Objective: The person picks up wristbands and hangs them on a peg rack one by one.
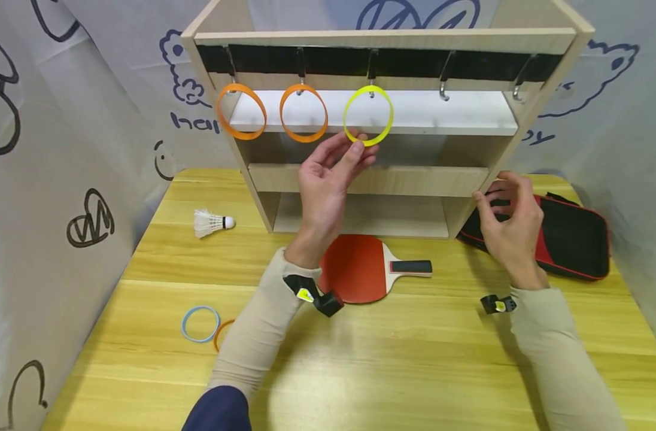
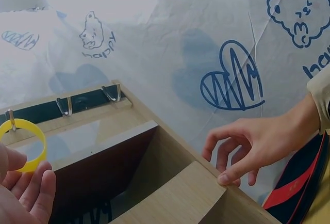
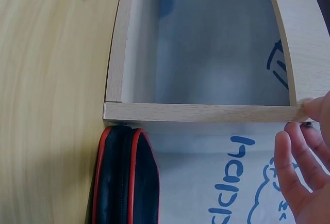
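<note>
The left hand [image 1: 328,173] is raised with relaxed, open fingers just under the yellow ring [image 1: 368,115], which hangs on the third hook [image 1: 371,75] of the wooden shelf [image 1: 382,179]. The fingertips touch the ring's lower edge. The right hand [image 1: 508,224], loosely open, touches the shelf's right side edge. Two hooks to the right are free.
</note>
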`<state>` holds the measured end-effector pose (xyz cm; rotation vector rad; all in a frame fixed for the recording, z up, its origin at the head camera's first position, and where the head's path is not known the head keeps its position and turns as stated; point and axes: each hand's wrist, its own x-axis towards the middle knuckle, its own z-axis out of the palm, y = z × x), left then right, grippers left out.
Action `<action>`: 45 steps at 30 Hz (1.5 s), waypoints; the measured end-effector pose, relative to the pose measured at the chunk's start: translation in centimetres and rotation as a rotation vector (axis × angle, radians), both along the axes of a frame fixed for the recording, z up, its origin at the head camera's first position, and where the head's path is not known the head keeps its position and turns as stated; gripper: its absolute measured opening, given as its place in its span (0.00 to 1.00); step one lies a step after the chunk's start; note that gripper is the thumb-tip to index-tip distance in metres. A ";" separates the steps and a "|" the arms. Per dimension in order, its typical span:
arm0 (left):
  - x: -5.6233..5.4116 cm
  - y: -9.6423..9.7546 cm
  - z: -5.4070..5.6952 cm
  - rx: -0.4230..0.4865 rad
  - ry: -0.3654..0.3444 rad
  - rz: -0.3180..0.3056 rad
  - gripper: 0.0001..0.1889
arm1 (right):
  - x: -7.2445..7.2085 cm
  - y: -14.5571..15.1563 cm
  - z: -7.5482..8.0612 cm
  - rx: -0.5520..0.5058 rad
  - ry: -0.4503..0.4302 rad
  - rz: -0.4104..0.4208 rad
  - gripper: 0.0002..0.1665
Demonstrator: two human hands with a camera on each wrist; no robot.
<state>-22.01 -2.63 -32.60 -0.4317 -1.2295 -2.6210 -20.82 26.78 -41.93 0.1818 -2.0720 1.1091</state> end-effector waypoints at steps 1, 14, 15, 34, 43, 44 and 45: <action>0.1 0.0 -0.1 -0.006 0.001 -0.002 0.14 | 0.1 0.1 0.0 0.007 -0.001 0.002 0.27; 1.1 -2.0 -2.4 -0.067 -0.031 0.040 0.17 | 0.0 0.2 0.0 0.027 -0.005 0.018 0.26; 1.2 -2.3 -2.6 -0.070 -0.037 0.045 0.17 | 0.0 0.2 0.0 0.027 -0.006 0.019 0.26; 2.3 -7.1 -5.5 -0.167 -0.126 0.108 0.14 | 0.0 0.0 -0.3 0.020 -0.012 -0.006 0.28; 2.5 -10.9 -7.4 -0.421 -0.171 -0.003 0.09 | -0.2 0.1 -0.2 0.045 -0.005 0.013 0.26; 2.5 -11.4 -7.7 -0.456 -0.183 -0.025 0.10 | -0.2 0.1 -0.2 0.041 -0.007 0.013 0.26; 2.6 -11.9 -8.0 -0.495 -0.195 -0.046 0.11 | -0.2 0.1 -0.2 0.039 -0.010 0.013 0.26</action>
